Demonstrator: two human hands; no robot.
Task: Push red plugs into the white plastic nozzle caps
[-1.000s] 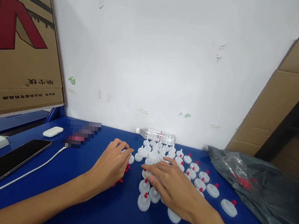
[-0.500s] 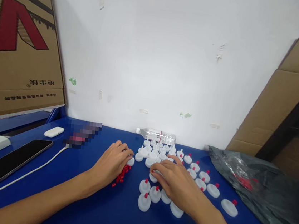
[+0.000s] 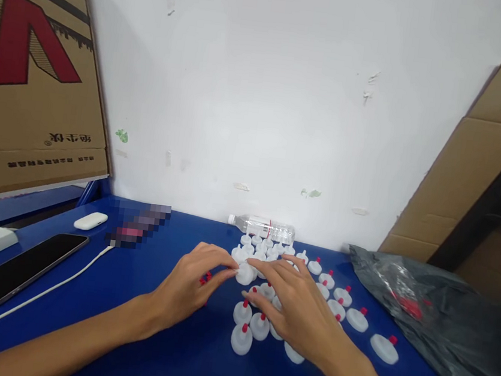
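Note:
Many white plastic caps with red tips (image 3: 241, 338) lie scattered on the blue table (image 3: 135, 326). My left hand (image 3: 189, 286) pinches one white cap (image 3: 244, 273) between thumb and forefinger at the near edge of the heap. A few small red plugs (image 3: 205, 277) show under its palm. My right hand (image 3: 303, 315) hovers flat over the caps with fingers spread. Its forefinger reaches the same white cap from the right.
A clear water bottle (image 3: 264, 227) lies by the wall behind the caps. A black plastic bag (image 3: 435, 312) sits at the right. A dark phone (image 3: 14, 273) with a white cable (image 3: 39, 297), a white earbud case (image 3: 90, 220) and cardboard boxes (image 3: 32, 78) are at the left.
My left hand moved right off the red plugs and closed its fingertips on a white cap. My right hand spread its fingers and shifted slightly toward the heap's middle.

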